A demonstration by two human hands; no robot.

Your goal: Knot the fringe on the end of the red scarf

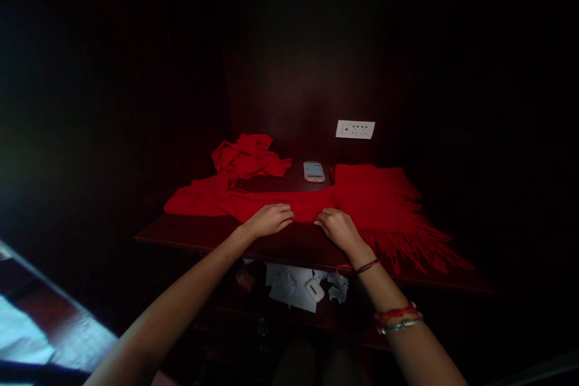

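A red scarf (298, 202) with a long fringe lies across the dark wooden desk. My left hand (270, 219), wearing a ring, has its fingers curled on the narrow middle stretch of the cloth near its front edge. A short way to the right, my right hand (337, 228) pinches the same edge, beside the wider fringed part. Bands and a bangle circle my right wrist and forearm. At the back left the red cloth is bunched in a heap (251, 157); whether it is all one piece I cannot tell.
A phone (313, 172) lies behind the scarf, and a white socket plate (355, 129) is on the back wall. Below the desk top (190, 232), a shelf holds papers (289, 289) and a small white case (314, 289). The surroundings are very dark.
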